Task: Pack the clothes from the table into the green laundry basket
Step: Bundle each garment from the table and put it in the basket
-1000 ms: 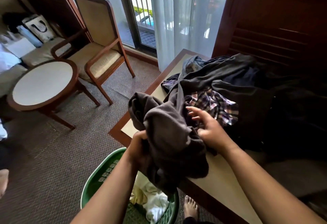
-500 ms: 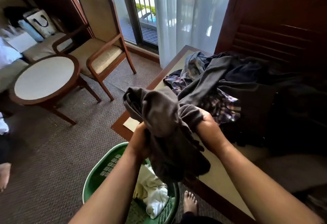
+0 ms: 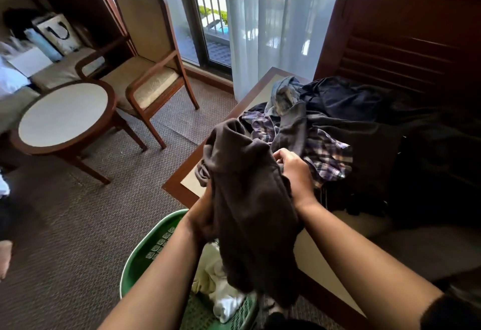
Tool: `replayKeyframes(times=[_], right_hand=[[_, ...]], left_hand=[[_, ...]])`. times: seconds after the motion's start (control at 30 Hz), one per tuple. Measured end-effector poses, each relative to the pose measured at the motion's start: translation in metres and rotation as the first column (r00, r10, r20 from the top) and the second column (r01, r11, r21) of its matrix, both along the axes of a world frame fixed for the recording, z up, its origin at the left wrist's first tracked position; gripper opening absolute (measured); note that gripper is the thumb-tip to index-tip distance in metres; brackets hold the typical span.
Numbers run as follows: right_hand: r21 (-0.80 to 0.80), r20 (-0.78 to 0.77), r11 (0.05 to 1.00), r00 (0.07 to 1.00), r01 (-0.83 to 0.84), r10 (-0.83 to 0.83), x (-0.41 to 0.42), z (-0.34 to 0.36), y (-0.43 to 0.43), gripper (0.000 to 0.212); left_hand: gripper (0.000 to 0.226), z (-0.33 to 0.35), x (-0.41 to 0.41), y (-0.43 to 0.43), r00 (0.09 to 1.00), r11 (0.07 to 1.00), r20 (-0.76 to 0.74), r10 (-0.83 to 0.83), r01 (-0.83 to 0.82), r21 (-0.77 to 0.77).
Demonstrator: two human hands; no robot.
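Both hands hold a bunched dark grey-brown garment [image 3: 247, 199] above the near corner of the table [image 3: 187, 184]. My left hand [image 3: 205, 215] grips its left side and is partly hidden under the cloth. My right hand [image 3: 294, 173] clasps its upper right edge. The garment's lower end hangs over the green laundry basket [image 3: 145, 251] on the floor, which holds white and cream clothes [image 3: 221, 293]. A pile of clothes [image 3: 338, 131] lies on the table behind: a plaid shirt, a grey piece, denim and dark items.
A wooden armchair [image 3: 145, 64] and a round side table [image 3: 62, 116] stand on the carpet to the left. A sheer curtain and balcony door are behind the table, dark louvred wood panels to the right. A bare foot shows beside the basket.
The garment has been drawn off the pile and gathered tighter between both hands, its end now hanging lower over the basket. My right hand went from spread fingers to gripping the cloth.
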State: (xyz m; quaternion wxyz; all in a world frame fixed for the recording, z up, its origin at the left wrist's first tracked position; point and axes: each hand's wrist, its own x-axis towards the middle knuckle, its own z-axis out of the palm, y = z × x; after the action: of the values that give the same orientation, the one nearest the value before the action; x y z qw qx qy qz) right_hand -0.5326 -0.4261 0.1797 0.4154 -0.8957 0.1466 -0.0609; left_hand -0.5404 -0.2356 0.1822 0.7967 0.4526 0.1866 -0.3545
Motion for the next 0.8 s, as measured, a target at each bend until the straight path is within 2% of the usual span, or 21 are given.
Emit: replayKeyframes(times=[0.07, 0.1, 0.17, 0.2, 0.23, 0.27, 0.3, 0.37, 0.43, 0.47, 0.53, 0.57, 0.63, 0.7, 0.77, 0.8], right_hand=[[0.102, -0.076, 0.994, 0.996, -0.036, 0.044, 0.009, 0.003, 0.001, 0.029], [0.091, -0.128, 0.994, 0.989, -0.056, 0.068, 0.015, 0.005, 0.001, 0.043], [-0.214, -0.26, 0.97, 0.964, -0.113, 0.055, 0.031, -0.001, -0.001, 0.055], [-0.319, -0.31, 0.935, 0.95, -0.151, 0.048, 0.039, -0.009, -0.004, 0.047], [-0.338, -0.347, 0.926, 0.937, -0.167, 0.042, 0.045, -0.014, -0.006, 0.043], [-0.331, -0.372, 0.923, 0.926, -0.196, 0.063, 0.05, -0.02, -0.009, 0.052], [-0.326, -0.409, 0.915, 0.908, -0.238, 0.09, 0.053, -0.027, -0.013, 0.067], [-0.401, -0.469, 0.844, 0.871, -0.356, 0.145, 0.054, -0.04, -0.023, 0.091], [-0.505, -0.418, 0.776, 0.894, -0.377, 0.162, 0.053, -0.049, -0.027, 0.088], [-0.539, -0.334, 0.774, 0.928, -0.332, 0.165, 0.053, -0.054, -0.028, 0.081], [-0.531, -0.193, 0.811, 0.967, -0.246, 0.166, 0.056, -0.062, -0.031, 0.071], [-0.488, -0.184, 0.838, 0.967, -0.244, 0.174, 0.059, -0.065, -0.033, 0.073], [-0.386, -0.286, 0.871, 0.937, -0.304, 0.201, 0.062, -0.073, -0.038, 0.093], [-0.338, -0.408, 0.872, 0.89, -0.354, 0.203, 0.063, -0.08, -0.042, 0.118], [-0.338, -0.487, 0.867, 0.856, -0.366, 0.171, 0.062, -0.085, -0.04, 0.128], [-0.359, -0.514, 0.857, 0.845, -0.368, 0.147, 0.061, -0.088, -0.038, 0.126]], left_hand=[[0.047, 0.006, -0.003, -0.009, 0.996, 0.993, 0.008, -0.093, 0.094, -0.075], [0.039, 0.001, -0.002, -0.009, 0.993, 0.991, 0.026, -0.116, 0.117, -0.069], [0.03, -0.003, 0.007, -0.005, 0.998, 0.999, 0.027, -0.052, 0.053, -0.013], [0.031, -0.009, 0.013, 0.0, 0.999, 1.0, 0.035, 0.01, -0.011, 0.027], [0.041, -0.014, 0.02, 0.006, 0.995, 0.995, 0.075, 0.062, -0.067, 0.075], [0.053, -0.021, 0.026, 0.012, 0.986, 0.981, 0.123, 0.116, -0.133, 0.143], [0.061, -0.024, 0.029, 0.018, 0.968, 0.952, 0.174, 0.182, -0.217, 0.216], [0.06, -0.031, 0.035, 0.028, 0.911, 0.864, 0.287, 0.297, -0.385, 0.326], [0.055, -0.031, 0.038, 0.032, 0.863, 0.763, 0.392, 0.319, -0.479, 0.434], [0.054, -0.029, 0.04, 0.032, 0.85, 0.709, 0.439, 0.29, -0.499, 0.499], [0.049, -0.025, 0.043, 0.03, 0.85, 0.588, 0.502, 0.163, -0.492, 0.642], [0.045, -0.023, 0.043, 0.027, 0.849, 0.522, 0.518, 0.103, -0.489, 0.699], [0.039, -0.023, 0.043, 0.023, 0.84, 0.416, 0.542, 0.034, -0.505, 0.756], [0.036, -0.029, 0.042, 0.023, 0.832, 0.348, 0.554, -0.02, -0.514, 0.784], [0.041, -0.038, 0.042, 0.028, 0.851, 0.326, 0.524, -0.042, -0.484, 0.812], [0.047, -0.043, 0.042, 0.031, 0.868, 0.322, 0.495, -0.041, -0.457, 0.829]])
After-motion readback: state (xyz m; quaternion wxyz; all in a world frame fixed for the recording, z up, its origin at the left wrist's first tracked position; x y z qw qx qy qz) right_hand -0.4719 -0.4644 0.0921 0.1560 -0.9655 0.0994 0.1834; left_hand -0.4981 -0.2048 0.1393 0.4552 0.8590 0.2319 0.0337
